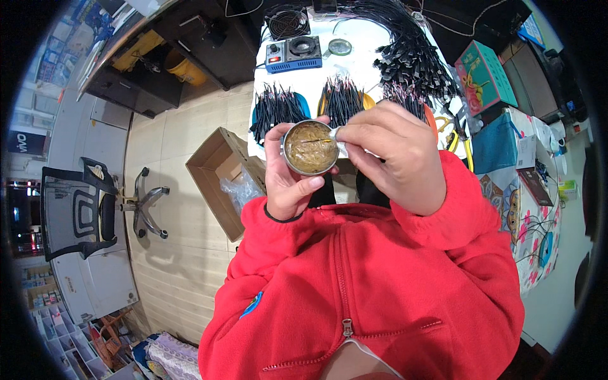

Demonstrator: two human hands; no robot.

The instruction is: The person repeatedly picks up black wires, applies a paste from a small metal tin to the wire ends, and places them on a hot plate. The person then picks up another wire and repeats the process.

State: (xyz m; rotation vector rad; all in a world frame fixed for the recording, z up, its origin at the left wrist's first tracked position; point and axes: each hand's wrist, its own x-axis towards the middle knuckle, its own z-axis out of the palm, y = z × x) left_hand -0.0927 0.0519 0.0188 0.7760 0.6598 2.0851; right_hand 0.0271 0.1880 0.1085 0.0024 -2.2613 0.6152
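My left hand (288, 180) is wrapped round a small round metal tin (311, 170) and holds it up in front of my chest. Brownish, rough-surfaced paste (307, 152) fills the tin. At the tin's right rim, my right hand (396, 152) pinches a small white scrap (337, 138), possibly tissue or cloth. A thin dark strip reaches from the scrap across the paste; what it is I cannot make out. Just beyond the tin, bundles of cut black wires with pinkish ends (344, 101) lie in coloured trays on the white table (348, 66).
A blue box-shaped heater with a round pot (294, 54), a round lid or lens (340, 47) and a black fan (289, 24) stand farther back. Black cables (411, 63) and yellow-handled pliers (451, 139) lie right. A cardboard box (212, 164) and office chair (82, 209) stand left.
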